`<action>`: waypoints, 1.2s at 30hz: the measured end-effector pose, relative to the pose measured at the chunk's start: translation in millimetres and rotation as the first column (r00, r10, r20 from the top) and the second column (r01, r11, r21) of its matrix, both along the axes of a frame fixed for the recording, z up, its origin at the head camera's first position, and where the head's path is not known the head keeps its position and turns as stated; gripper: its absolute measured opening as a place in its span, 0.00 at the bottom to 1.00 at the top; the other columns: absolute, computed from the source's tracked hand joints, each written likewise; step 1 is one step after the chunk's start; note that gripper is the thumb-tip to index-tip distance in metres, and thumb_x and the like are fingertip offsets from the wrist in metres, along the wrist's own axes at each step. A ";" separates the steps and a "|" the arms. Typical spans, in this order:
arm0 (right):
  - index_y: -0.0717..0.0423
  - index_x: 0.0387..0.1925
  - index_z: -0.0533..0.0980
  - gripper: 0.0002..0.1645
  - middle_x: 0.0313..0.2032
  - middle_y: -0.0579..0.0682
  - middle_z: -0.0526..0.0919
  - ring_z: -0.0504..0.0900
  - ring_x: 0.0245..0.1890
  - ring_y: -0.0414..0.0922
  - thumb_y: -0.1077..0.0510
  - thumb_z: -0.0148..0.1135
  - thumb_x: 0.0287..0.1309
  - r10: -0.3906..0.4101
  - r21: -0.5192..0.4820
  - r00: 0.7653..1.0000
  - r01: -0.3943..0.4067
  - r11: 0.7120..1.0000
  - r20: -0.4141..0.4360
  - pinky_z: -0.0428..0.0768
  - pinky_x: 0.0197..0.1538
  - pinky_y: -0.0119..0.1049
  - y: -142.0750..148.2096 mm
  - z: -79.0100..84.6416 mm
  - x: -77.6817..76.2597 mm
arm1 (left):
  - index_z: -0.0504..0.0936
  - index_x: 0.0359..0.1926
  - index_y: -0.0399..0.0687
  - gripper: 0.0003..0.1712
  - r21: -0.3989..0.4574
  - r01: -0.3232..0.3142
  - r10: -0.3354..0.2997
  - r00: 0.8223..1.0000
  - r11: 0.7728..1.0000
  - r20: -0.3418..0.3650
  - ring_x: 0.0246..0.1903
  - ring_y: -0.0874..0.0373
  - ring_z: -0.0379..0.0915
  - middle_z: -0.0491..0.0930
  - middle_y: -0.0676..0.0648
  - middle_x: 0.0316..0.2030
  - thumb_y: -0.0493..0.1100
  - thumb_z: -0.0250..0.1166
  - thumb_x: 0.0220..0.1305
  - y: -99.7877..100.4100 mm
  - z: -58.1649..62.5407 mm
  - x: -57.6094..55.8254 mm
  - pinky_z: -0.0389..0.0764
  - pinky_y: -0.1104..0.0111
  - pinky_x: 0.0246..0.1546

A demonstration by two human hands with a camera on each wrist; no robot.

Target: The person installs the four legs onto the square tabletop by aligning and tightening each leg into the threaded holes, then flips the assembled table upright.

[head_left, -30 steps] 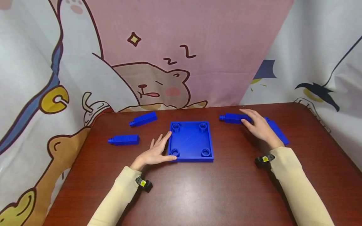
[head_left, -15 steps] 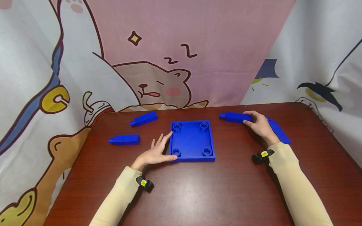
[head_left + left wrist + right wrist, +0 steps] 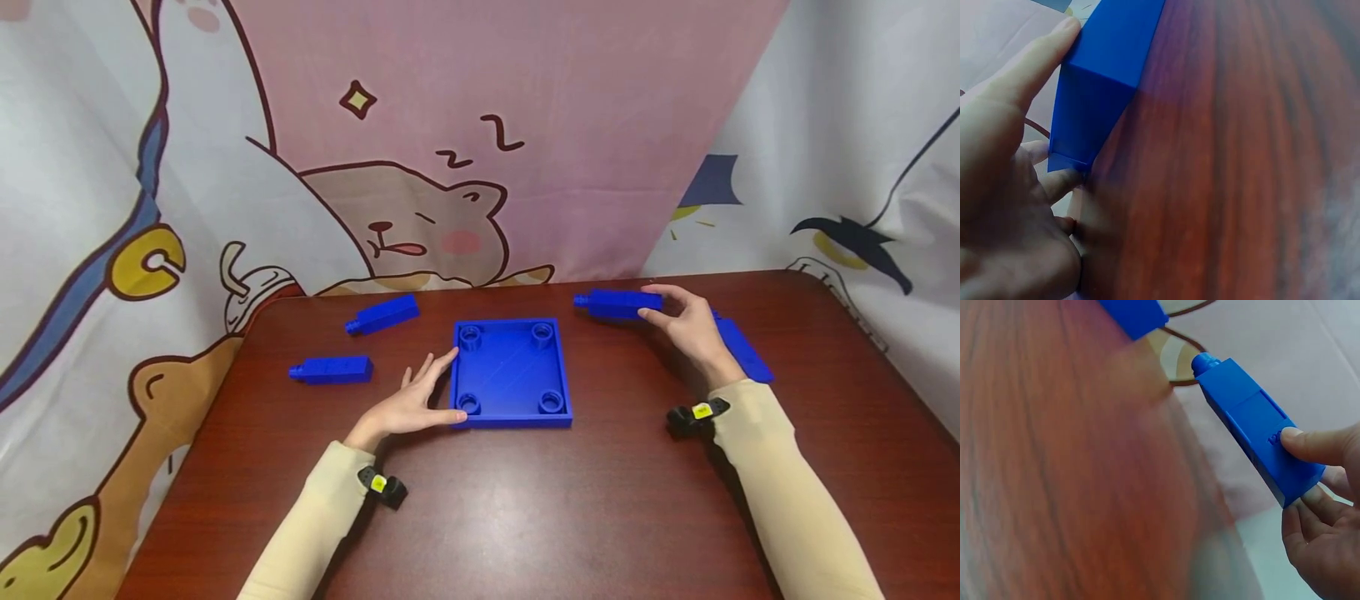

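A square blue base (image 3: pixel 510 371) with a raised rim and a round socket in each corner lies in the middle of the table. My left hand (image 3: pixel 408 408) touches its left side, thumb at the near corner and fingers spread nearly straight; the left wrist view shows the thumb (image 3: pixel 1041 59) against the base (image 3: pixel 1100 75). Right of the base, my right hand (image 3: pixel 686 321) pinches the plain end of a blue leg (image 3: pixel 617 305), a square bar with a threaded tip pointing left. In the right wrist view the thumb presses raised marks on this leg (image 3: pixel 1250 419).
Two similar blue legs lie on the left, one farther back (image 3: pixel 384 315) and one nearer (image 3: pixel 333 370). Another blue leg (image 3: pixel 742 348) lies partly behind my right hand. A printed cloth (image 3: pixel 570 150) hangs along the back edge of the wooden table (image 3: pixel 510 508).
My right hand has closed its fingers on the leg's right end and raised it slightly, shifting it a little left. The left hand stays against the base.
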State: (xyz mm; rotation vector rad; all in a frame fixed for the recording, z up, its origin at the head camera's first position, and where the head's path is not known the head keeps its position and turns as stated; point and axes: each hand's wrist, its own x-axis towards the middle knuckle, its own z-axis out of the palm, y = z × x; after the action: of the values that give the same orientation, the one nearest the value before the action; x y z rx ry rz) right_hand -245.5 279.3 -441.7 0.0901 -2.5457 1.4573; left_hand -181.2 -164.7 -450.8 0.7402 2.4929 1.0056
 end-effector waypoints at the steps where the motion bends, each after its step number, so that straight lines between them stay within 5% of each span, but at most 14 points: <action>1: 0.58 0.57 0.76 0.25 0.53 0.57 0.77 0.71 0.41 0.42 0.57 0.67 0.59 0.006 0.002 1.000 -0.006 1.000 0.000 0.68 0.37 0.25 -2.4 2.3 0.8 | 0.39 0.77 0.53 0.57 0.002 0.001 -0.001 1.000 1.000 -0.003 0.73 0.46 0.22 0.40 0.51 0.75 0.59 0.67 0.59 -0.3 -0.3 -0.2 0.24 0.42 0.64; 11: 0.58 0.56 0.77 0.23 0.38 0.55 0.74 0.72 0.32 0.44 0.59 0.68 0.58 0.106 0.010 0.994 -0.106 0.994 -0.031 0.68 0.28 0.28 -26.1 10.4 12.7 | 0.39 0.77 0.54 0.57 0.008 0.012 -0.012 1.000 1.000 0.008 0.72 0.46 0.22 0.41 0.51 0.75 0.58 0.67 0.60 -0.2 -0.1 -2.1 0.24 0.42 0.64; 16: 0.59 0.54 0.78 0.22 0.41 0.55 0.78 0.73 0.39 0.47 0.62 0.68 0.57 0.156 0.045 0.984 -0.153 0.987 -0.080 0.70 0.36 0.32 -35.5 14.8 16.7 | 0.40 0.77 0.54 0.57 0.018 0.012 -0.012 1.000 1.000 0.010 0.72 0.46 0.22 0.41 0.51 0.75 0.58 0.67 0.60 0.1 -0.2 -3.0 0.24 0.42 0.64; 23: 0.59 0.53 0.78 0.22 0.49 0.58 0.80 0.74 0.48 0.51 0.63 0.69 0.56 0.189 0.101 0.976 -0.178 0.979 -0.111 0.69 0.51 0.54 -44.8 25.4 18.2 | 0.41 0.77 0.54 0.56 0.034 0.011 -0.011 1.000 0.999 0.011 0.72 0.46 0.22 0.41 0.51 0.75 0.57 0.67 0.60 -1.1 -1.1 -3.6 0.24 0.42 0.64; 30: 0.62 0.54 0.76 0.23 0.47 0.59 0.81 0.80 0.44 0.51 0.67 0.68 0.55 0.235 0.050 0.957 -0.229 0.972 -0.170 0.73 0.46 0.24 -59.9 40.8 14.0 | 0.41 0.77 0.53 0.56 0.051 0.009 -0.009 1.000 0.999 0.017 0.73 0.46 0.23 0.41 0.51 0.75 0.57 0.67 0.60 -2.8 -1.7 -3.2 0.24 0.42 0.64; 36: 0.69 0.56 0.72 0.24 0.52 0.65 0.79 0.78 0.52 0.57 0.71 0.65 0.57 0.299 0.034 0.935 -0.298 0.954 -0.191 0.75 0.53 0.36 -86.0 74.7 19.4 | 0.42 0.77 0.53 0.56 0.049 0.006 -0.007 1.000 0.999 0.014 0.72 0.45 0.23 0.41 0.51 0.75 0.58 0.67 0.60 -3.8 -2.7 -3.0 0.24 0.42 0.64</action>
State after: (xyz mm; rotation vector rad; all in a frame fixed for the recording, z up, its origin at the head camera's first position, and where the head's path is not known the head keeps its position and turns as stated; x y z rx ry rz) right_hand -226.1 193.3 -366.9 0.6151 -2.4535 1.4586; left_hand -184.3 -168.5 -453.5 0.7527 2.4596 1.0692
